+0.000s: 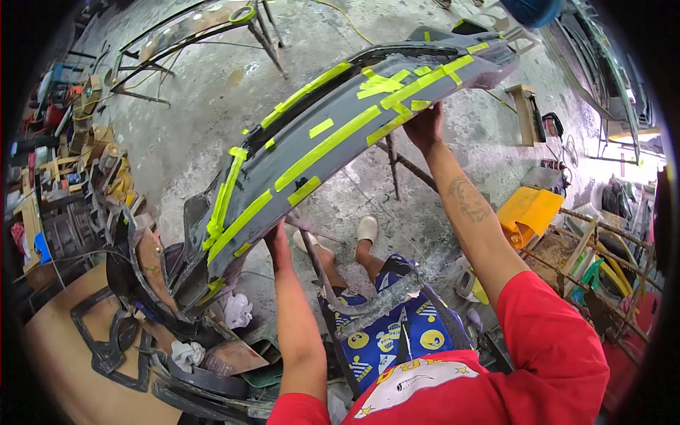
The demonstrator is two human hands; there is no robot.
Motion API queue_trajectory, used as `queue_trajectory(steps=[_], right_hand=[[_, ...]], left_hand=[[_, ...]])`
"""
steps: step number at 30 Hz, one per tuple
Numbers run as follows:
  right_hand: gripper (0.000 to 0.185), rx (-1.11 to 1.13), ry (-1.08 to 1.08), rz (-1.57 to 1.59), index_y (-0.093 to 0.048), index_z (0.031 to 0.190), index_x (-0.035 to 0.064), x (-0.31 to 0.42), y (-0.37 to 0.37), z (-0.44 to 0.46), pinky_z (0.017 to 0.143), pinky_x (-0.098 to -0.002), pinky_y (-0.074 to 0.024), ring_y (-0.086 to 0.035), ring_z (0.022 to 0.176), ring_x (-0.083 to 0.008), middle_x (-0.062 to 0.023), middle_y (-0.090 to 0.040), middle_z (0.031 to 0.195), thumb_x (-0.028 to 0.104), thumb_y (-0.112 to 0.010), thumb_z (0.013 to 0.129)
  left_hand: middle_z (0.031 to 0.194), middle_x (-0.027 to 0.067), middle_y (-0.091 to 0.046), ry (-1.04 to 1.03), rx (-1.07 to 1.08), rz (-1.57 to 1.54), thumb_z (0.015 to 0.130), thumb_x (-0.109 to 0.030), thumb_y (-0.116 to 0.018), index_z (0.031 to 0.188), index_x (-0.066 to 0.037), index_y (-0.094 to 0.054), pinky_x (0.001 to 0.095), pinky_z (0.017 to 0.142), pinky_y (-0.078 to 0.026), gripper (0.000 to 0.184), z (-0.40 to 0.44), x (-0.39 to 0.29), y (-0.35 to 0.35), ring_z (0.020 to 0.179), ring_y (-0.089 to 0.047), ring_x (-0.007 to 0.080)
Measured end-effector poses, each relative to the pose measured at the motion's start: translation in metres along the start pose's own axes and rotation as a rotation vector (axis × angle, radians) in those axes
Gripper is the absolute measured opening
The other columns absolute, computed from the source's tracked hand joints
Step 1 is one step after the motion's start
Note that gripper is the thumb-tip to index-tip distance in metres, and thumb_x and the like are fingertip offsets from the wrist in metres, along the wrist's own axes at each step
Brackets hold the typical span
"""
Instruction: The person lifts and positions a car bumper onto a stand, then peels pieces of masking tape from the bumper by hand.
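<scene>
Taped grey panel (287,150), mottled floor (205,99), clutter (74,170)

"DREAM" on the blue shorts (425,354)

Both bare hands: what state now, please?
Left hand: touching the long grey panel with yellow tape; grip hidden, cannot tell.
Right hand: touching the same panel; grip also hidden.

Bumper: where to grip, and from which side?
Probably the near edge of the bumper, left hand and right hand well apart, coming from below on its near side. It is long, curved and slants across the view, so two spaced supports should steady it better than one.
</scene>
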State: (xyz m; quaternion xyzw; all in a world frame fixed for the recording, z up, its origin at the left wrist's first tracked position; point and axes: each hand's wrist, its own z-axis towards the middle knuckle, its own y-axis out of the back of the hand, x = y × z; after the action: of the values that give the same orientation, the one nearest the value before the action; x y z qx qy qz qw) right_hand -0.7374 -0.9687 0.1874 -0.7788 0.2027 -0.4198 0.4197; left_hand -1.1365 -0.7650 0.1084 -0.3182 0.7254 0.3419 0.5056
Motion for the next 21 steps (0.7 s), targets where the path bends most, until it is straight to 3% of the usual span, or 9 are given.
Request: queue_trajectory(steps=[4,6,7,8,10,12,14,17,21], right_hand=[[0.073,-0.007,-0.032,-0.103,-0.049,0.140,0.0091,0.009,0.018,-0.006,0.114,-0.0473,-0.0311,-0.045,0.134,-0.0279,-0.0081,-0.052,0.145,0.065,-0.041,0.095],[0.074,-0.053,-0.021,-0.264,-0.051,0.139,0.0085,0.016,0.056,-0.003,0.112,-0.0490,-0.0332,-0.047,0.132,-0.0286,-0.0083,-0.052,0.145,0.066,-0.041,0.094],[0.076,-0.068,-0.123,-0.736,-0.054,0.135,0.0064,0.025,0.079,-0.006,0.109,-0.0502,-0.0359,-0.049,0.130,-0.0291,-0.0098,-0.055,0.141,0.069,-0.044,0.092],[0.079,-0.078,-0.230,-1.207,-0.058,0.131,0.0043,0.032,0.109,-0.003,0.106,-0.0513,-0.0386,-0.052,0.128,-0.0295,-0.0112,-0.059,0.137,0.071,-0.046,0.090],[0.081,0.210,-0.291,-2.102,-0.065,0.119,0.0003,0.021,0.235,0.021,0.100,-0.0493,-0.0443,-0.058,0.118,-0.0287,-0.0142,-0.067,0.121,0.073,-0.057,0.083],[0.077,0.077,-0.514,-2.321,-0.067,0.108,-0.0027,0.031,0.175,-0.045,0.089,-0.0449,-0.0512,-0.064,0.105,-0.0277,-0.0190,-0.069,0.107,0.068,-0.069,0.078],[0.071,-0.093,-1.073,-2.105,-0.068,0.098,-0.0044,0.040,0.137,-0.064,0.073,-0.0439,-0.0545,-0.068,0.081,-0.0276,-0.0189,-0.070,0.092,0.063,-0.073,0.077],[0.063,-0.092,-1.052,-1.845,-0.066,0.089,-0.0048,0.041,0.155,-0.086,0.061,-0.0430,-0.0522,-0.064,0.062,-0.0261,-0.0147,-0.068,0.075,0.057,-0.073,0.079],[0.048,-0.110,-1.003,-1.885,-0.065,0.082,-0.0033,0.034,0.175,-0.083,0.055,-0.0404,-0.0490,-0.060,0.053,-0.0226,-0.0091,-0.063,0.064,0.045,-0.072,0.082]], left_hand=[[0.123,0.0121,-0.062,-0.063,-0.120,0.082,0.090,-0.016,-0.066,0.121,0.003,-0.061,0.0352,0.098,-0.044,0.036,0.029,0.074,-0.006,0.111,-0.059,0.0232],[0.102,0.0083,-0.066,-0.019,-0.113,-0.058,0.092,-0.016,-0.063,0.111,0.001,-0.062,0.0332,0.088,-0.047,0.026,0.037,0.082,-0.009,0.096,-0.064,0.0205],[0.080,0.0024,-0.059,0.011,-0.132,-0.194,0.093,-0.015,-0.060,0.097,-0.003,-0.061,0.0308,0.077,-0.046,0.013,0.031,0.071,-0.016,0.077,-0.060,0.0165],[0.080,0.0024,-0.059,0.015,-0.127,-0.193,0.093,-0.015,-0.060,0.097,-0.003,-0.061,0.0308,0.077,-0.046,0.013,0.030,0.065,-0.019,0.077,-0.060,0.0165],[0.070,-0.0002,-0.046,0.139,-0.095,-0.290,0.093,-0.013,-0.058,0.088,-0.005,-0.055,0.0311,0.068,-0.043,0.009,0.029,0.058,-0.020,0.069,-0.052,0.0150],[0.069,-0.0006,-0.043,0.185,-0.130,-0.312,0.092,-0.012,-0.057,0.084,-0.007,-0.052,0.0309,0.066,-0.041,0.011,0.027,0.042,-0.025,0.066,-0.047,0.0142],[0.068,-0.0009,-0.040,0.227,-0.159,-0.341,0.092,-0.011,-0.056,0.080,-0.008,-0.049,0.0308,0.063,-0.039,0.014,0.028,0.035,-0.032,0.063,-0.042,0.0135],[0.066,-0.0007,-0.038,0.202,-0.143,-0.390,0.090,-0.009,-0.054,0.077,-0.009,-0.046,0.0309,0.063,-0.039,0.015,0.026,0.038,-0.031,0.062,-0.041,0.0138],[0.066,-0.0004,-0.038,0.169,-0.146,-0.357,0.090,-0.009,-0.052,0.074,-0.009,-0.043,0.0304,0.062,-0.038,0.018,0.026,0.042,-0.032,0.061,-0.041,0.0145]])
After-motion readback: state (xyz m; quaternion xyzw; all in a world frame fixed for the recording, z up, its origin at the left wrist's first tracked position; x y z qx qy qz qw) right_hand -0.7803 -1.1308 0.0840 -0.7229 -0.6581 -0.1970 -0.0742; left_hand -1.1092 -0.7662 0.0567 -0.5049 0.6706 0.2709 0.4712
